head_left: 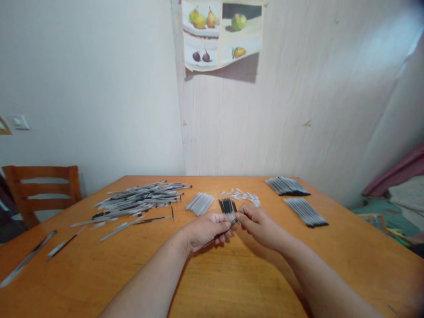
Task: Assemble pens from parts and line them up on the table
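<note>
My left hand (pixel 213 229) is closed around at least one thin dark stick that looks like a pen refill, its far end pointing toward my right hand. My right hand (pixel 253 222) pinches near that end with thumb and fingertips; whatever it grips is too small to make out. Just beyond both hands lies a row of black pen refills (pixel 226 205), partly hidden by my fingers. Behind my left hand, several clear pen barrels (pixel 199 203) lie side by side. Small white pieces (pixel 241 194) are scattered behind my right hand.
A large heap of pens and refills (pixel 142 198) covers the table's left part, with a loose pen (pixel 28 260) nearer me. Two neat rows of black-ended pens (pixel 286 185) lie at the right. A wooden chair (pixel 43 185) stands beyond the table's (pixel 228 282) left edge.
</note>
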`<state>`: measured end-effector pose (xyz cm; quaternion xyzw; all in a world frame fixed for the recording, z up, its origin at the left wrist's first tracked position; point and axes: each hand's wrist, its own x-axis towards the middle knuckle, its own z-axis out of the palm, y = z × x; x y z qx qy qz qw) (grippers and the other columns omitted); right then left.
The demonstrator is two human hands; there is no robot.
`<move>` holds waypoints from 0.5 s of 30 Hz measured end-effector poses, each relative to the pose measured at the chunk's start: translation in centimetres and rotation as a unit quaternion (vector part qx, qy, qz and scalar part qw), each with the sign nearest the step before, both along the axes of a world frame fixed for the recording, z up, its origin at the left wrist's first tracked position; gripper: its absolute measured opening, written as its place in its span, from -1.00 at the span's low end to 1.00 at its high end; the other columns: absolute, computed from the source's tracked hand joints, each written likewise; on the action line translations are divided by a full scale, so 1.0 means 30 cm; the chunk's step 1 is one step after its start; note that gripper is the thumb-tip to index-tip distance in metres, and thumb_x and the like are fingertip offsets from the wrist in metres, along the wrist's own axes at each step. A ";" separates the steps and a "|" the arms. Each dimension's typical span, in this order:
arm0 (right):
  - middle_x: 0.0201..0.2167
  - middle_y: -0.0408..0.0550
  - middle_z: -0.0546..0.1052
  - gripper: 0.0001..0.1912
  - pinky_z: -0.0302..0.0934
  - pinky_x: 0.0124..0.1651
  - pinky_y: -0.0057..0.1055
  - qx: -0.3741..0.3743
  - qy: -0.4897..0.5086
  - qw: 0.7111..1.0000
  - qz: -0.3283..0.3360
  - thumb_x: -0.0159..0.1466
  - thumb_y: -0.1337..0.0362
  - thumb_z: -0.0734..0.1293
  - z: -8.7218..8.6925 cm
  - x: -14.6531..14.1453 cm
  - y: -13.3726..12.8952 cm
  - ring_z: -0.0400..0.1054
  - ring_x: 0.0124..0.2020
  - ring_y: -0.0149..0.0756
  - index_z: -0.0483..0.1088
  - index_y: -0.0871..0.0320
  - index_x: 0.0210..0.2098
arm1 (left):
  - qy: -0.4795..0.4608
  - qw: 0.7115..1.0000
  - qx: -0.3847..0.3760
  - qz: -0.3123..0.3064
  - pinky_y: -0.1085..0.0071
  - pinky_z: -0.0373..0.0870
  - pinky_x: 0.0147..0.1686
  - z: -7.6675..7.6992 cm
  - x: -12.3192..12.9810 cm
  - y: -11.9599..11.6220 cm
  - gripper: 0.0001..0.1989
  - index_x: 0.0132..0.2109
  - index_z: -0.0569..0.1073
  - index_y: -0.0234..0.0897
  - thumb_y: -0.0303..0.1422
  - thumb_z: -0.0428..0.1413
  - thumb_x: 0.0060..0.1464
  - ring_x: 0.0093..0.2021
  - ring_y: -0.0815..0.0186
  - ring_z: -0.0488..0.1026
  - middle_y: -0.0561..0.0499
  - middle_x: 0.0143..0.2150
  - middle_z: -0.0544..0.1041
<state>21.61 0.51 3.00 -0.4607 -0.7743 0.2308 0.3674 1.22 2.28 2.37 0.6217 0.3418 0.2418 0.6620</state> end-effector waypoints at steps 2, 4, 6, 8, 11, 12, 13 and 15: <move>-0.54 -0.14 0.37 -0.63 0.06 -0.39 -0.40 0.024 -0.026 0.999 -0.008 0.36 0.07 0.19 -0.014 -0.001 0.011 0.23 -0.47 -0.35 0.28 0.11 -0.50 | 0.008 1.000 0.008 0.000 0.53 0.13 -0.54 0.000 0.001 -0.002 -0.61 -0.24 0.43 -0.37 -0.07 0.19 0.04 -0.53 0.49 0.31 -0.01 -0.42 0.48; -0.53 -0.13 0.39 -0.60 0.07 -0.36 -0.39 0.028 -0.028 0.999 -0.001 0.38 0.04 0.15 -0.022 -0.001 0.018 0.25 -0.45 -0.33 0.30 0.12 -0.50 | 0.014 1.000 0.015 -0.002 0.53 0.15 -0.53 0.002 0.002 -0.004 -0.64 -0.25 0.43 -0.37 -0.09 0.18 0.06 -0.53 0.49 0.32 -0.01 -0.41 0.49; -0.53 -0.12 0.39 -0.56 0.09 -0.35 -0.38 0.014 -0.008 1.000 0.007 0.40 0.03 0.10 -0.019 0.000 0.018 0.26 -0.46 -0.33 0.31 0.12 -0.49 | 0.014 1.000 0.017 -0.004 0.52 0.15 -0.53 0.004 0.002 -0.004 -0.63 -0.22 0.45 -0.37 -0.10 0.17 0.07 -0.52 0.48 0.32 -0.02 -0.41 0.49; -0.54 -0.13 0.38 -0.56 0.10 -0.37 -0.38 -0.014 0.021 1.000 0.013 0.41 0.03 0.08 -0.006 0.002 0.011 0.26 -0.48 -0.34 0.30 0.12 -0.46 | 0.008 1.000 0.014 -0.004 0.52 0.16 -0.52 0.006 0.001 -0.003 -0.60 -0.18 0.46 -0.38 -0.08 0.18 0.06 -0.52 0.48 0.32 -0.02 -0.40 0.49; -0.53 -0.14 0.40 -0.64 0.12 -0.39 -0.40 -0.043 0.042 0.998 0.024 0.39 0.05 0.14 0.014 0.005 -0.004 0.28 -0.48 -0.36 0.31 0.12 -0.43 | -0.007 1.000 0.009 -0.002 0.51 0.16 -0.52 0.005 -0.002 -0.002 -0.57 -0.17 0.47 -0.39 -0.05 0.18 0.05 -0.52 0.48 0.32 -0.02 -0.40 0.49; -0.52 -0.14 0.40 -0.66 0.12 -0.39 -0.41 -0.043 0.038 0.998 0.026 0.37 0.06 0.17 0.017 0.006 -0.007 0.28 -0.48 -0.36 0.31 0.12 -0.43 | -0.008 1.000 0.007 -0.002 0.51 0.16 -0.52 0.003 -0.002 -0.001 -0.57 -0.17 0.47 -0.39 -0.05 0.17 0.06 -0.52 0.48 0.32 -0.03 -0.40 0.49; -0.53 -0.15 0.40 -0.67 0.11 -0.39 -0.41 -0.038 0.027 0.999 0.025 0.37 0.07 0.19 0.018 0.005 -0.008 0.28 -0.48 -0.36 0.31 0.12 -0.44 | -0.006 1.000 0.007 -0.001 0.51 0.16 -0.53 0.002 -0.002 -0.001 -0.58 -0.18 0.47 -0.39 -0.06 0.17 0.06 -0.52 0.48 0.31 -0.03 -0.40 0.49; -0.55 -0.15 0.39 -0.65 0.08 -0.41 -0.41 -0.013 -0.006 1.000 0.011 0.36 0.07 0.19 0.013 0.004 -0.005 0.25 -0.50 -0.36 0.30 0.12 -0.47 | 0.005 1.000 0.012 -0.002 0.52 0.15 -0.53 0.000 0.000 -0.002 -0.61 -0.20 0.45 -0.37 -0.08 0.16 0.08 -0.52 0.48 0.31 -0.02 -0.40 0.49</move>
